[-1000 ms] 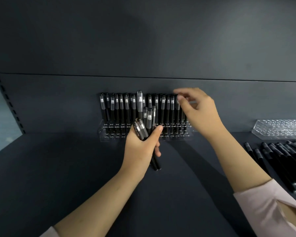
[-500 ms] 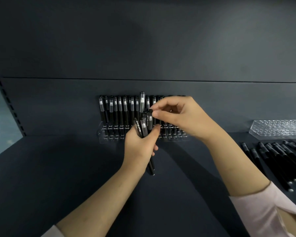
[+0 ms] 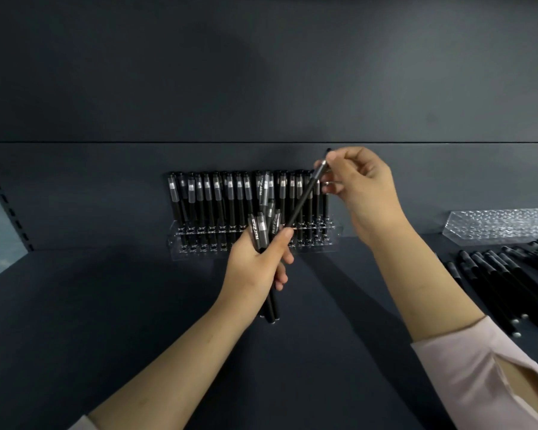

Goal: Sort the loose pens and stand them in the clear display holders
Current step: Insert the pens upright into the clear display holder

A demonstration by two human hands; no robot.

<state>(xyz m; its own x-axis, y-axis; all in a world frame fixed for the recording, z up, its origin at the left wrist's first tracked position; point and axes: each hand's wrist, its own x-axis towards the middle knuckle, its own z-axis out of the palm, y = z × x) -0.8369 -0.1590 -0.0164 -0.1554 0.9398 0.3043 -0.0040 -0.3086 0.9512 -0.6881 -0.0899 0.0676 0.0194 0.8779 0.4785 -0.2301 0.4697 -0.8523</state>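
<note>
**Pen pinched in front of the filled holder**

The right hand (image 3: 364,187) pinches the top end of 1 black pen (image 3: 302,206), which slants down-left with its lower end by the left thumb. The left hand (image 3: 255,268) grips a bundle of pens (image 3: 260,234), fingers curled round it. Behind both hands, a clear display holder (image 3: 177,240) stands at the back edge of the shelf (image 3: 106,305), packed with upright pens (image 3: 239,197). A second clear holder (image 3: 497,225) sits at the back right. Loose pens (image 3: 510,280) lie in a row near the right edge.
</note>
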